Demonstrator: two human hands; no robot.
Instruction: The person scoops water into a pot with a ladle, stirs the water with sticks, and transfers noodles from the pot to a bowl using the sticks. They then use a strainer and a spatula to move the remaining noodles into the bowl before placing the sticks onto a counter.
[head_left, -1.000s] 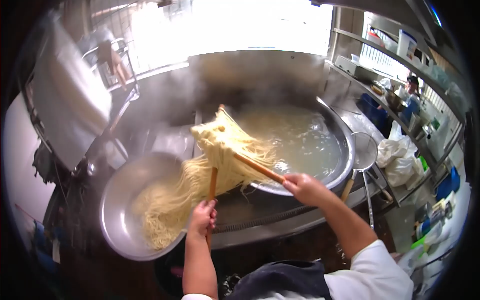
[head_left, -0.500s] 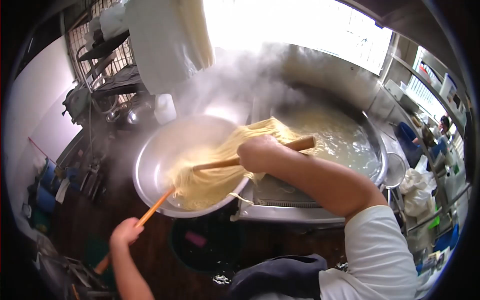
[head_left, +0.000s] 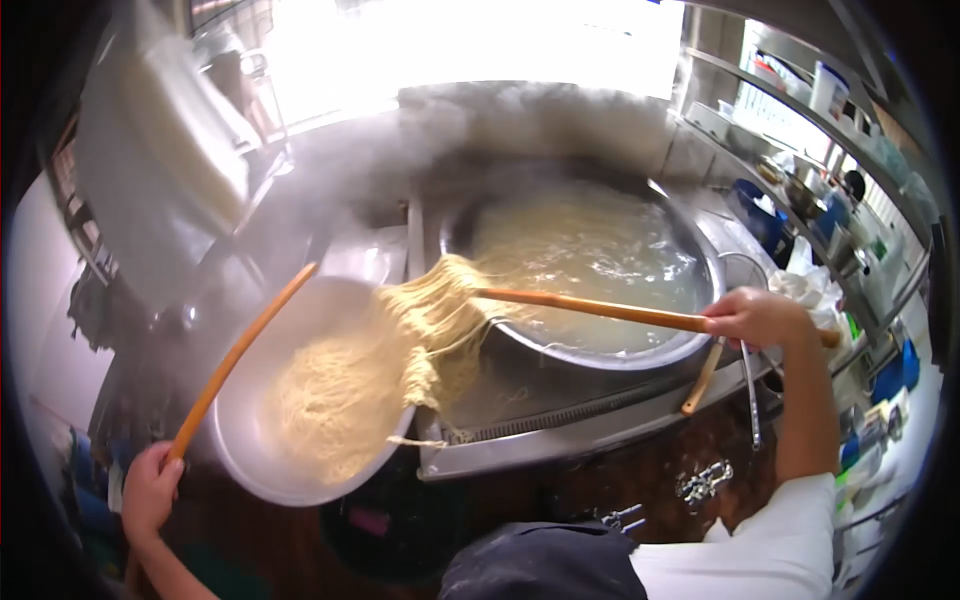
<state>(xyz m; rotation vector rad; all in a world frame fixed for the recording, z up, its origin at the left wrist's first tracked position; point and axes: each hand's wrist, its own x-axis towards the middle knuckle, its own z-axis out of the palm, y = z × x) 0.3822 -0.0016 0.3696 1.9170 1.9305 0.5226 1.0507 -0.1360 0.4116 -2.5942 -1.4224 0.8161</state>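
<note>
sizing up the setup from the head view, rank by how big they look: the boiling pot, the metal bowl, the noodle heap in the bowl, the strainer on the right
1. boiling pot
2. metal bowl, nearly as big; it sits nearer the camera, so this order is unsure
3. noodle heap
4. strainer, partly hidden behind the right hand

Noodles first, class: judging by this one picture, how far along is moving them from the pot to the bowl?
Done: a heap of noodles already lies in the metal bowl. In hand: the right hand grips a stick with a bunch draped over its tip at the bowl's rim; the left hand holds a second stick over the bowl. Left: the steaming pot seems to hold more noodles.
</note>
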